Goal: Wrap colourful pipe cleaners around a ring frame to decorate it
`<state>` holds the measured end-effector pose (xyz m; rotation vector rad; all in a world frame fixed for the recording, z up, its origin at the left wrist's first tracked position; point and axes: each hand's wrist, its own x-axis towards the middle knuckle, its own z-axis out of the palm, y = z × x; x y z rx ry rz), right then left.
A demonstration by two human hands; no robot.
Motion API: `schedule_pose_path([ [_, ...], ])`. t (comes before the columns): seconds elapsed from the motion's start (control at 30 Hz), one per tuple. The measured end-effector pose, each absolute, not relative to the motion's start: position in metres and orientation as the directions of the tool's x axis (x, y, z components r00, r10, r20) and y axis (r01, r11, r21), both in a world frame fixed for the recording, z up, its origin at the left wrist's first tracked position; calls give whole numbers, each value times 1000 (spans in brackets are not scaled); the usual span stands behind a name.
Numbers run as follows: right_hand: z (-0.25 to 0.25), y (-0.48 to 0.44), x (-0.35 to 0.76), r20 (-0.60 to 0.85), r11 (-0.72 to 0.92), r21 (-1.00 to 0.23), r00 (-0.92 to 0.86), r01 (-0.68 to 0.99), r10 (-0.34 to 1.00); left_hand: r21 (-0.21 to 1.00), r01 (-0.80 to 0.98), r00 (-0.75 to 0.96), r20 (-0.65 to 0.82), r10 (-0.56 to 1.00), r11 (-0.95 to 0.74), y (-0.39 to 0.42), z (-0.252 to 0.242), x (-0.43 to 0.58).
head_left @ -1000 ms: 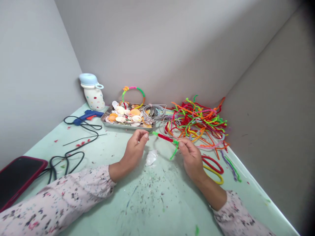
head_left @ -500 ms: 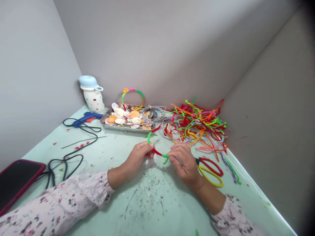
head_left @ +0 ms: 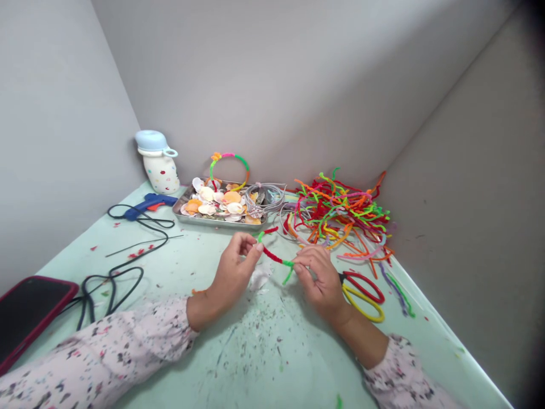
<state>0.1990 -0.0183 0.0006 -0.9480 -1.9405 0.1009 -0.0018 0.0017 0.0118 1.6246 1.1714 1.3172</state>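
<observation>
- Left hand (head_left: 236, 264): fingers curled, thumb and forefinger closed on the red-and-green pipe cleaner (head_left: 272, 255) near its green tip; the exact contact is partly hidden by the fingers.
- Right hand (head_left: 319, 278): clenched in a thumb-and-forefinger pinch on the same piece at its other end, where green strands twist around the red; the pinched section is hidden.
- Item location: held in the air between both hands, above the table and slightly bowed.
- A short red length with a green strand shows just past the left fingertips; whether it joins the held piece cannot be made out.
- Directly below the hands: a crumpled whitish scrap (head_left: 259, 278), material unclear, partly hidden by the left hand.
- Beside the right hand: scissors with red and yellow handles (head_left: 361, 295); the blades are not visible.
- Beyond the hands: a tangled heap of multicoloured pipe cleaners (head_left: 340, 210), individual ends hard to trace.
- Left of the heap: a metal tray (head_left: 213, 221) of seashells (head_left: 217, 199), with a bundle of grey bands (head_left: 264, 196) at its edge and a multicoloured pipe-cleaner hoop (head_left: 230, 159) behind it.
- Far left: a blue hot glue gun (head_left: 149, 201), its black cord (head_left: 123, 278) trailing across the mint-green table (head_left: 272, 352); a phone in a red case (head_left: 29, 312) is cut off by the frame edge.
</observation>
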Motion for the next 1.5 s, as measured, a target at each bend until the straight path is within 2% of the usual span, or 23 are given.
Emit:
schedule_pose_path([
  [0.07,1,-18,198,708,698,-423,-269,578,652,819,313,79,481,873,-480,-4,13,-2],
  [0.13,1,-19,197,702,701,-410,-289,583,651,725,314,238,565,790,-613,-11,13,-1],
  [0.27,-1,-19,196,691,701,-388,-314,598,651,676,269,463,535,707,-687,-19,11,2],
  [0.4,-2,-20,195,677,711,-384,-343,589,651,648,341,495,492,716,-681,-16,9,4],
  [0.57,-2,-20,194,698,704,-379,-314,601,644,676,391,443,456,771,-625,-13,10,3],
  [0.9,-4,-18,194,750,696,-397,-227,598,622,733,404,464,352,813,-548,-10,9,3],
  [1.17,-6,-16,192,755,728,-327,-297,602,584,787,358,501,292,815,-502,-9,6,4],
  [1.37,-8,-14,193,760,733,-303,-309,609,571,899,260,491,191,850,-353,-11,4,5],
  [1.5,-8,-15,193,763,731,-280,-318,622,562,912,239,502,178,847,-333,-11,2,4],
])
